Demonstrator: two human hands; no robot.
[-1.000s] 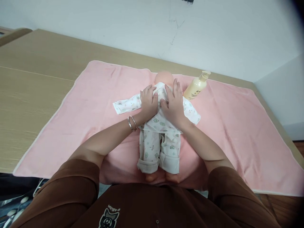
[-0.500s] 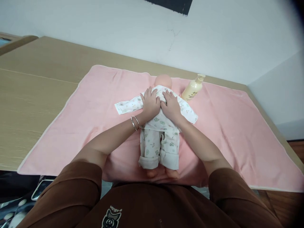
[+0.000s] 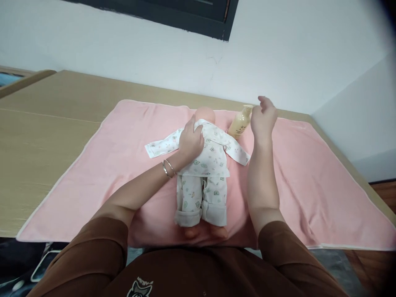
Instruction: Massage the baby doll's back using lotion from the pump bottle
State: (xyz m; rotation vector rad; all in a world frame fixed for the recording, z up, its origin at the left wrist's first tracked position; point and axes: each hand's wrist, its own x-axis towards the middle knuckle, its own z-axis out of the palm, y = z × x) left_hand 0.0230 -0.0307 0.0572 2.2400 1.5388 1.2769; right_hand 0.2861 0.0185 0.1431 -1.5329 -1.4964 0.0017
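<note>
A baby doll (image 3: 212,159) in a white, printed long-sleeved top and trousers lies stretched out, its bald head (image 3: 205,114) away from me and bare feet close to my body. No face shows on it. My left hand (image 3: 190,140) rests flat on the doll's upper body at the left, fingers spread. Raised off the doll, my right hand (image 3: 264,117) is beside a cream pump bottle (image 3: 239,123), its fingers partly bent and apart with nothing visible in them. Whether it touches the bottle's pump I cannot tell. The bottle stands beside the doll's right-hand sleeve.
Under the doll spreads a pink blanket (image 3: 114,165) on a wooden table (image 3: 46,156). A white wall (image 3: 154,57) with a dark frame (image 3: 185,20) rises behind. A phone-like object (image 3: 46,266) lies below the table's edge at lower left.
My right hand has lifted off the doll's upper body and moved right and away from me to beside the pump bottle. My left hand stays on the doll. The view has shifted slightly.
</note>
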